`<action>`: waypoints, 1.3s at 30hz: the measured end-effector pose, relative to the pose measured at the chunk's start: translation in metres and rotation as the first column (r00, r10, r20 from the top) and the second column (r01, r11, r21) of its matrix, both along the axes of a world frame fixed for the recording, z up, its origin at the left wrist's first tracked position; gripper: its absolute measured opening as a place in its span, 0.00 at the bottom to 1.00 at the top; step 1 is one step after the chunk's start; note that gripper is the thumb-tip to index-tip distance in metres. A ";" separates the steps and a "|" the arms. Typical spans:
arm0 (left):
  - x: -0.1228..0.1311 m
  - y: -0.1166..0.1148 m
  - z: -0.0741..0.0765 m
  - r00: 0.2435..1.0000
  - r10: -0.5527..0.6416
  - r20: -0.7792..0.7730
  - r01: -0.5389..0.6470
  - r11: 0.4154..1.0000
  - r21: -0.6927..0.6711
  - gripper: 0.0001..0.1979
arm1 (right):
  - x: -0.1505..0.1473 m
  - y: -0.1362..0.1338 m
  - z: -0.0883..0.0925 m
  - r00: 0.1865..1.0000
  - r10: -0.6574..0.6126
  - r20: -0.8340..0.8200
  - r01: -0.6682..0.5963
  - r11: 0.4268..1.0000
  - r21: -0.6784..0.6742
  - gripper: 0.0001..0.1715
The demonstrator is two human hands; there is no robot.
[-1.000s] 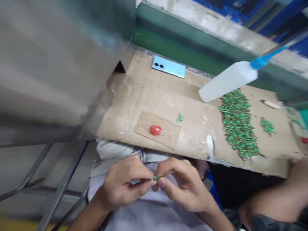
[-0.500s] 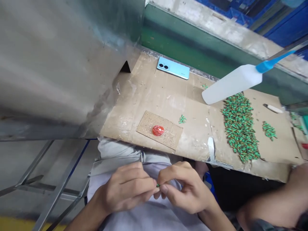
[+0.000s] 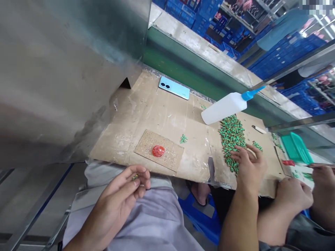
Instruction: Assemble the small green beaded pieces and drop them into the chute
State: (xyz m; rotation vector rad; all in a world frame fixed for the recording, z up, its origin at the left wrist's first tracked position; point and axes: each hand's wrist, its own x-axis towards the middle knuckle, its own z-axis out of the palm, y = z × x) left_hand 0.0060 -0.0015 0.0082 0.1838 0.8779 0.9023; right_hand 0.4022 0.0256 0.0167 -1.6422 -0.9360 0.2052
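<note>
My left hand is above my lap with its fingers curled. A tiny green-and-gold piece shows between its thumb and fingers; its exact kind is too small to make out. My right hand reaches over the near right side of a heap of similar small green-and-gold pieces, fingers apart and bent down, touching or just above them. On a small cardboard piece in front of me sits a glossy red blob. A small cluster of green pieces lies to its right.
A white squeeze bottle with a blue nozzle leans by the heap. A light-blue phone lies at the back, a knife-like tool beyond the heap. At right are a green tray and another person's hands. A metal panel fills the left.
My hands have parted: the right has moved from the left, above my lap, to the heap at right. The left has turned and partly uncurled. The view has shifted rightward.
</note>
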 end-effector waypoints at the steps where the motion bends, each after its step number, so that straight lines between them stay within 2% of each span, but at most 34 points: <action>1: -0.001 0.001 0.001 1.000 0.023 -0.001 -0.023 1.000 -0.009 0.12 | 0.009 0.000 -0.001 0.998 -0.037 0.047 0.037 0.999 -0.004 0.21; 4: -0.001 0.002 0.001 0.998 0.058 0.010 -0.057 0.998 -0.035 0.16 | 0.007 -0.002 -0.004 0.980 -0.052 0.191 0.057 0.998 -0.024 0.20; 5: 0.000 0.001 0.001 0.998 0.056 0.019 -0.055 0.998 -0.041 0.16 | -0.002 -0.002 -0.006 0.972 -0.012 0.236 0.025 0.998 -0.052 0.17; 7: 0.001 0.000 0.000 0.999 0.031 0.035 -0.030 0.999 -0.042 0.15 | -0.028 0.000 -0.011 0.940 0.154 0.305 -0.107 0.981 -0.164 0.12; 10: 0.002 -0.002 -0.001 0.999 -0.015 0.030 0.016 1.000 -0.015 0.15 | -0.066 0.012 -0.018 0.822 0.469 0.322 -0.351 0.863 -0.362 0.10; 13: 0.002 -0.005 -0.002 0.999 0.011 -0.034 -0.010 1.000 0.017 0.16 | -0.088 0.027 -0.025 0.728 0.601 0.331 -0.436 0.778 -0.452 0.11; 18: -0.001 -0.006 0.002 0.995 0.069 -0.076 -0.068 0.998 0.015 0.09 | -0.090 0.040 -0.030 0.653 0.650 0.388 -0.442 0.743 -0.503 0.13; 22: -0.002 -0.005 0.003 0.999 0.017 -0.041 -0.016 1.000 0.020 0.08 | -0.086 0.042 -0.029 0.607 0.672 0.423 -0.437 0.728 -0.529 0.15; 26: -0.001 -0.005 0.001 0.999 -0.033 -0.019 0.034 0.998 0.046 0.07 | -0.085 0.045 -0.030 0.574 0.687 0.446 -0.415 0.714 -0.564 0.13; 33: 0.000 -0.007 -0.006 0.993 -0.114 -0.012 0.115 0.989 0.090 0.06 | -0.083 0.046 -0.034 0.566 0.682 0.463 -0.379 0.714 -0.588 0.10; 39: 0.002 -0.008 -0.006 0.988 -0.152 -0.041 0.156 0.975 0.160 0.08 | -0.079 0.046 -0.038 0.579 0.680 0.449 -0.416 0.720 -0.555 0.07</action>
